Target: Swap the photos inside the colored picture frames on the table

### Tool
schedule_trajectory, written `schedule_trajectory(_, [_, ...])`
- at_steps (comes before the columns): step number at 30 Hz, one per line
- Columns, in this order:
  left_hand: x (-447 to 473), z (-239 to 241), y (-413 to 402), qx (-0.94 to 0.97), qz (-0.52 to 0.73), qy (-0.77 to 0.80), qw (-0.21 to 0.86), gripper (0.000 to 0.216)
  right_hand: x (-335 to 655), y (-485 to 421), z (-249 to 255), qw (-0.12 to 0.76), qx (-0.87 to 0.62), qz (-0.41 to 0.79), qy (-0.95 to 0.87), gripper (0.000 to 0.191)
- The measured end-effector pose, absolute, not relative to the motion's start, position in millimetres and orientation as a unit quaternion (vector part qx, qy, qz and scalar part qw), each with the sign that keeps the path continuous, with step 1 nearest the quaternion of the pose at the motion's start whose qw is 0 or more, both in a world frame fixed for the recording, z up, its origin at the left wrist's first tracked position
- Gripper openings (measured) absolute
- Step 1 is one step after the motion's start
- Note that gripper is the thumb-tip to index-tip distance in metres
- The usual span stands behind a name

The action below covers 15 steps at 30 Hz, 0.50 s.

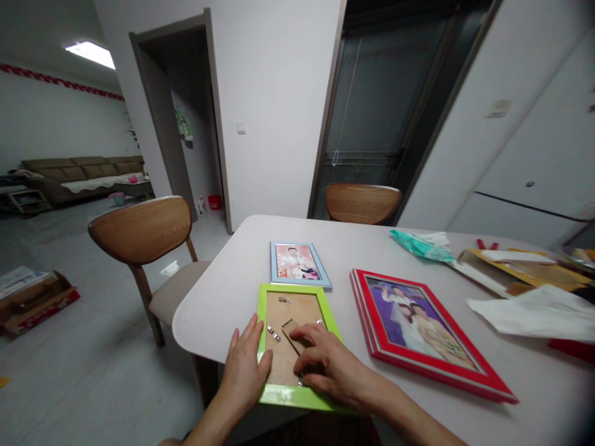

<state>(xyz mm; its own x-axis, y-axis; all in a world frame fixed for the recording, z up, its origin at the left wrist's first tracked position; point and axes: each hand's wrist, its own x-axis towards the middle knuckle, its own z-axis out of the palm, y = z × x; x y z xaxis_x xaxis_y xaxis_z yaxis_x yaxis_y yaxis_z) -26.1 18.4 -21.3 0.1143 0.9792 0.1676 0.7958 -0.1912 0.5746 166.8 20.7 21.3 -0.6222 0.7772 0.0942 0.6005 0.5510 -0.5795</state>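
A lime-green picture frame (263, 310) lies face down at the near edge of the table, its brown backing board (279, 368) facing up. Small metal clips (273, 334) sit around the board, and a narrow stand leg (290, 334) shows at its middle. My left hand (246, 365) rests open along the frame's left side, thumb on the rim. Over the board's right half, my right hand (330, 365) has bent, parted fingers touching the backing, with its thumb close to the lower metal clip (300, 381). Nothing is visibly held in it.
Behind the green frame lies a light-blue framed photo (297, 261). Red photo frames (423, 328) are stacked at right. Beyond are a teal-and-white packet (421, 244), brown envelopes (534, 269) and white wrapping (534, 313). Wooden chairs (144, 229) stand around the table.
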Motion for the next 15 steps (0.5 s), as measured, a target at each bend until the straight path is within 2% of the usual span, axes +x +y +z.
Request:
schedule_trajectory(3, [-25.7, -22.2, 19.4, 0.730, 0.257, 0.611, 0.169, 0.049, 160.1, 20.5, 18.1, 0.192, -0.414, 0.228, -0.860, 0.009])
schedule_trajectory(7, [-25.2, -21.9, 18.7, 0.729, 0.259, 0.610, 0.170, 0.048, 157.6, 22.8, 14.7, 0.221, -0.415, 0.220, -0.855, 0.009])
schedule_trajectory(12, [-19.9, -19.9, 17.0, 0.718, 0.274, 0.613, 0.185, 0.048, 168.1, 23.9, 12.0, 0.229, -0.543, 0.159, -0.792, 0.035])
schedule_trajectory(15, [-17.2, -20.2, 17.6, 0.712, 0.273, 0.618, 0.191, 0.050, 168.0, 24.2, 9.7, 0.205, -0.557, 0.148, -0.791, 0.038])
